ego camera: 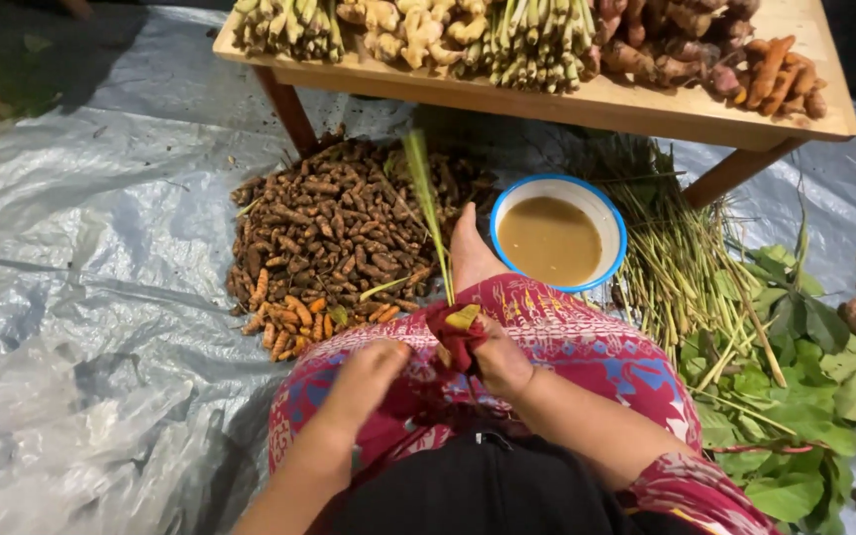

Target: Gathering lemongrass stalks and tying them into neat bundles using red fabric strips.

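At lower centre, your right hand [502, 362] pinches a green stalk [428, 213] rising above its closed fingers; your left hand [369, 381] curls loosely on patterned cloth [587, 342].

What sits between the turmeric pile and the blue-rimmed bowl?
In the head view, the person's bare foot and a long green stalk lie between the turmeric pile and the bowl.

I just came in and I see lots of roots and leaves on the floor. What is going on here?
A person sits on a grey plastic sheet. The right hand pinches a long green stalk over the lap, and the left hand grips the red patterned cloth beside it. Ahead lie a pile of small brown roots and a blue-rimmed bowl of brownish liquid.
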